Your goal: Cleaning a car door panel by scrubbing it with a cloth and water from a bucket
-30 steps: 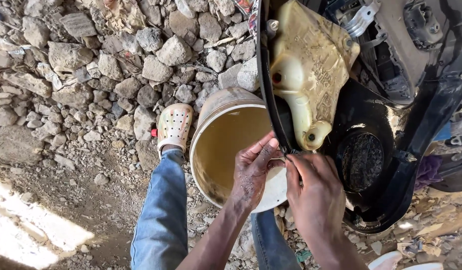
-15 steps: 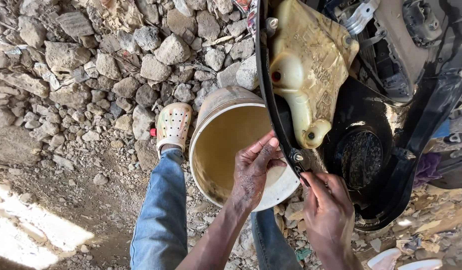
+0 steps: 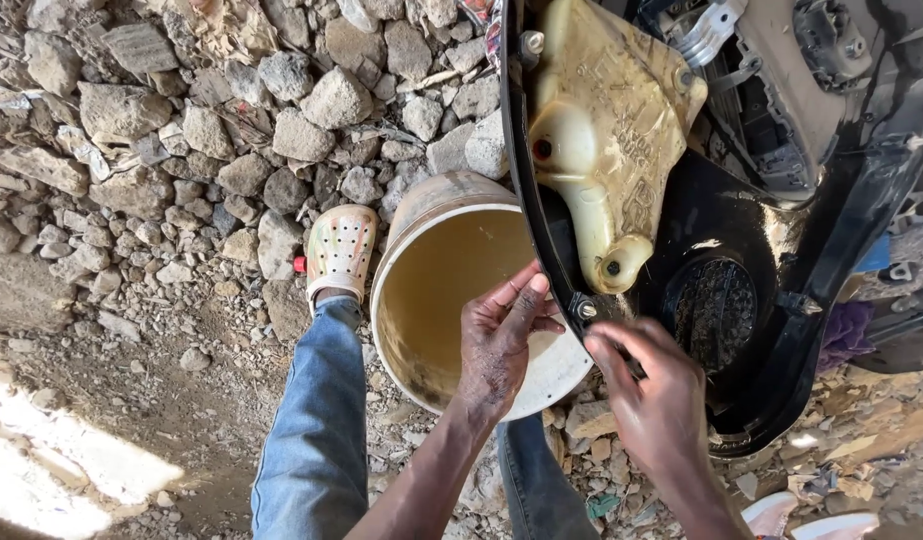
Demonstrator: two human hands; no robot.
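The right hand [image 3: 653, 395] is curled by the bolt [image 3: 584, 309] on the black panel's [image 3: 741, 330] rim; whether it pinches a tool is unclear. Left of the bolt, the left hand [image 3: 498, 340] lies open, fingers touching the rim. Behind it stands a bucket [image 3: 451, 290]; above the bolt, a yellowed tank [image 3: 606, 130].
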